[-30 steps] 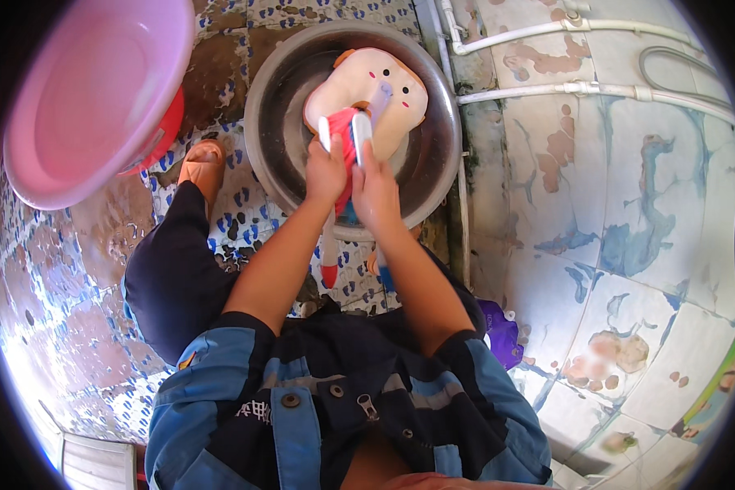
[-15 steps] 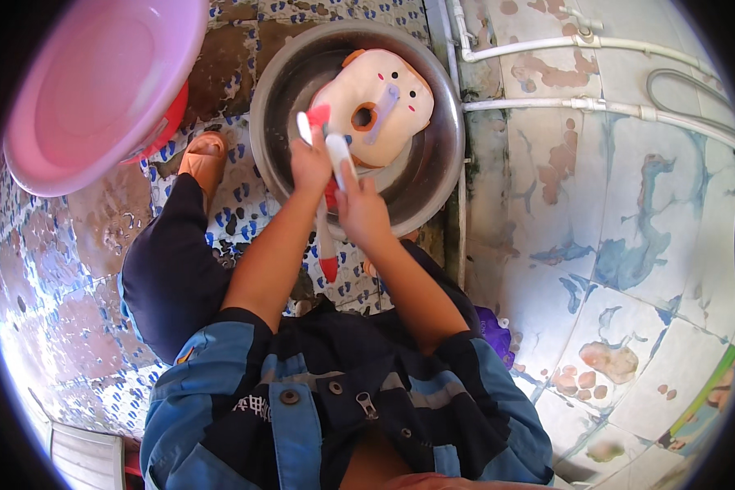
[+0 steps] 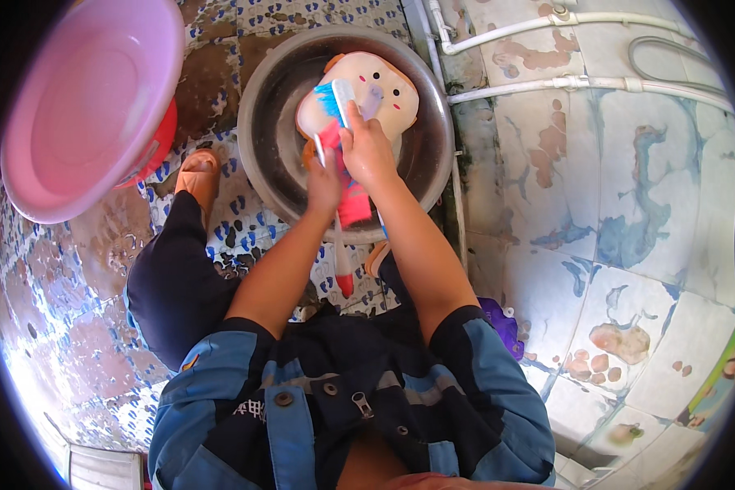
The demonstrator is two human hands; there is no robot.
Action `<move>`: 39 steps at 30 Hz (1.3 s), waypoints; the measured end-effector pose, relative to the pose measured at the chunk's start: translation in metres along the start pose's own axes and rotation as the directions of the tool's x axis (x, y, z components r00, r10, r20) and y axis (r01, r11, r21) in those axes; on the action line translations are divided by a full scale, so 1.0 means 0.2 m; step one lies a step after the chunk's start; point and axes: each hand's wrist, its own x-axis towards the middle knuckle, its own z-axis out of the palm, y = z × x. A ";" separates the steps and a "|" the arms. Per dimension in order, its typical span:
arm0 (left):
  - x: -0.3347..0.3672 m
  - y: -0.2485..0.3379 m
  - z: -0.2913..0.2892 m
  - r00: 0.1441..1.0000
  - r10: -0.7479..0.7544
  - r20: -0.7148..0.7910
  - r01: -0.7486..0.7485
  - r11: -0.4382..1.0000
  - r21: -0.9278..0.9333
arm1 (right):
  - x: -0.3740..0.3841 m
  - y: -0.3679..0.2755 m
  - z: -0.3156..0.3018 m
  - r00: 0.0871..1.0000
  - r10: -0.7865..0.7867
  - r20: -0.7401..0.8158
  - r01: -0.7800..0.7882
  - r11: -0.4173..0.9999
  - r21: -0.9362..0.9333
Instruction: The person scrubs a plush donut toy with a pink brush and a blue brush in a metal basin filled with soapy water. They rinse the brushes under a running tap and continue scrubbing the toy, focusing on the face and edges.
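Observation:
A cream plush toy (image 3: 359, 69) with dotted eyes, a lilac strip and orange edges lies in a round metal basin (image 3: 257, 155). Over it, my right hand (image 3: 369, 153) grips a white-backed brush with blue bristles (image 3: 327, 100), its index finger stretched along the back. Close beside it on the left, my left hand (image 3: 325, 184) is closed around a brush with red bristles (image 3: 354, 206). That brush's pale handle ends in a red tip pointing toward me, near the basin's near rim. The two hands nearly meet and cover the toy's lower part.
A large pink basin (image 3: 90, 98) stands at the far left, above a red container (image 3: 157, 147). White pipes (image 3: 539, 88) run along the stained tiled wall on the right. My orange slipper (image 3: 198, 175) rests on wet patterned tiles. A purple package (image 3: 502, 328) lies near my right side.
My right hand has moved up and forward over the toy, bringing the blue bristles into view. My left hand has shifted slightly right and toward me, with more red bristles showing.

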 end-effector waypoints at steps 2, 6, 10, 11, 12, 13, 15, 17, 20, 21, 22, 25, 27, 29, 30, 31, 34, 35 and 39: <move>0.15 -0.07 -0.08 0.999 -0.033 -0.037 0.028 0.991 -0.132 | -0.07 -0.02 0.08 0.995 -0.090 0.042 0.090 0.996 -0.010; 0.22 -0.20 -0.14 0.971 -0.114 -0.211 0.117 0.993 0.003 | -0.36 -0.01 0.15 0.992 -0.080 0.098 0.067 0.989 0.132; 0.29 -0.30 -0.27 0.972 -0.193 -0.132 0.149 0.947 -0.283 | -0.47 0.05 0.07 0.984 0.018 0.177 -0.043 0.989 0.141; 0.31 -0.34 -0.29 0.972 -0.235 -0.008 0.212 0.891 -0.401 | -0.46 0.08 0.04 0.991 0.015 0.135 -0.035 0.989 0.147; 0.31 -0.32 -0.27 0.962 -0.257 0.090 0.267 0.828 -0.493 | -0.42 0.13 0.01 0.995 0.050 0.085 -0.067 0.976 0.208; 0.30 -0.28 -0.26 0.945 -0.270 0.184 0.327 0.754 -0.569 | -0.38 0.15 -0.02 0.992 0.104 0.076 -0.124 0.930 0.346; 0.27 -0.21 -0.24 0.913 -0.275 0.300 0.406 0.673 -0.619 | -0.32 0.17 -0.08 0.975 0.208 0.082 -0.216 0.774 0.595; 0.23 -0.11 -0.22 0.894 -0.283 0.347 0.443 0.670 -0.595 | -0.31 0.19 -0.09 0.985 0.168 0.037 -0.146 0.699 0.700; 0.16 0.03 -0.22 0.866 -0.288 0.409 0.486 0.678 -0.551 | -0.31 0.19 -0.08 0.991 0.130 -0.030 -0.067 0.678 0.732; 0.16 0.04 -0.21 0.862 -0.284 0.420 0.494 0.654 -0.573 | -0.30 0.19 -0.07 0.992 0.119 -0.047 -0.047 0.679 0.733; 0.16 0.05 -0.20 0.858 -0.279 0.431 0.502 0.629 -0.594 | -0.30 0.19 -0.06 0.992 0.109 -0.065 -0.027 0.680 0.733; 0.15 0.06 -0.17 0.883 -0.260 0.391 0.458 0.663 -0.592 | -0.30 0.13 -0.09 0.989 0.145 0.019 -0.112 0.669 0.735; 0.14 0.07 -0.17 0.886 -0.262 0.382 0.454 0.656 -0.603 | -0.28 0.10 -0.12 0.990 0.136 0.019 -0.108 0.683 0.723; 0.15 0.06 -0.16 0.882 -0.265 0.391 0.463 0.647 -0.606 | -0.28 0.09 -0.13 0.991 0.135 0.015 -0.105 0.698 0.708; 0.15 0.07 -0.16 0.879 -0.266 0.396 0.468 0.643 -0.606 | -0.28 0.10 -0.13 0.990 0.138 0.010 -0.105 0.707 0.700; 0.15 0.08 -0.17 0.873 -0.255 0.416 0.472 0.655 -0.590 | -0.27 0.10 -0.13 0.990 0.141 0.005 -0.105 0.715 0.691; 0.12 0.15 -0.19 0.854 -0.255 0.453 0.490 0.686 -0.537 | -0.28 0.10 -0.15 0.982 0.167 -0.084 -0.088 0.809 0.581; 0.10 0.19 -0.20 0.849 -0.274 0.451 0.500 0.693 -0.520 | -0.28 0.09 -0.17 0.984 0.142 -0.110 -0.072 0.872 0.484; 0.07 0.26 -0.20 0.867 -0.299 0.399 0.483 0.700 -0.525 | -0.31 0.02 -0.24 0.990 0.019 -0.142 0.014 0.975 0.224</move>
